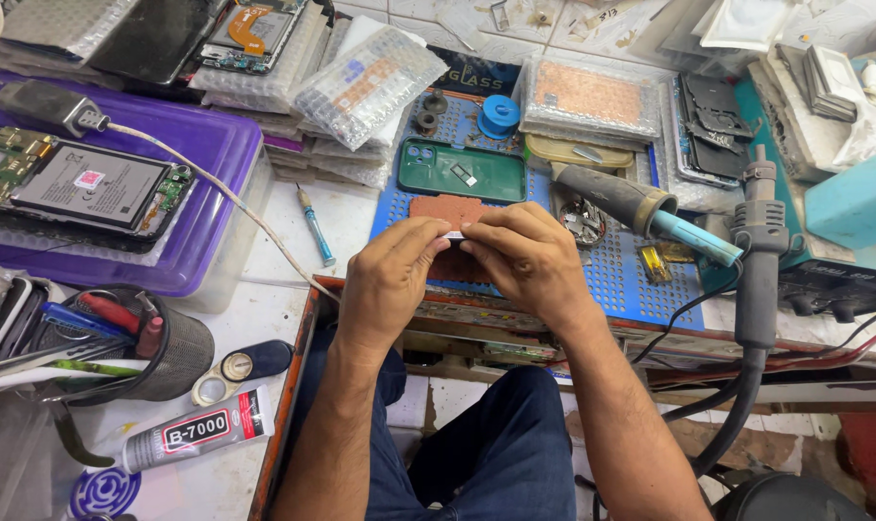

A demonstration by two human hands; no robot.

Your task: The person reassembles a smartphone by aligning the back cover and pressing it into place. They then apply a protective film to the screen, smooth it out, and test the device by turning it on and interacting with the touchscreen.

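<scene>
**Both hands pinched a small pale piece above the blue mat**

The left hand point(388, 280) and the right hand point(527, 262) met at their fingertips over the near edge of the blue perforated mat point(631, 280). Between them sat a small white piece point(454, 234), gripped by thumb and forefinger on each side. It was too small and too covered to identify; it may have been a thin strip or sticker. Both hands were closed on it in a fine pinch, not clenched, which suited something light that had to be kept level and steady. The piece lay between the two sets of fingertips, touching both, and was held just above a reddish-brown pad point(447, 210) lying on the mat.

Just beyond the hands lay a green phone case point(462, 170), inner face up, near at hand yet apart from the fingers. To the right a hot-air handle with a teal nozzle point(640, 207) rested tilted on the mat, its tip pointing away from the hands, probably parked so that its end stayed clear of the skin. A small blue-handled screwdriver point(314, 227) lay to the left on the white surface point(264, 309). An opened phone point(90, 185) sat on a purple tray point(206, 145), well apart, cable attached. A glue tube point(198, 429) lay near the front edge, beside a dark cup of tools point(158, 355).
</scene>
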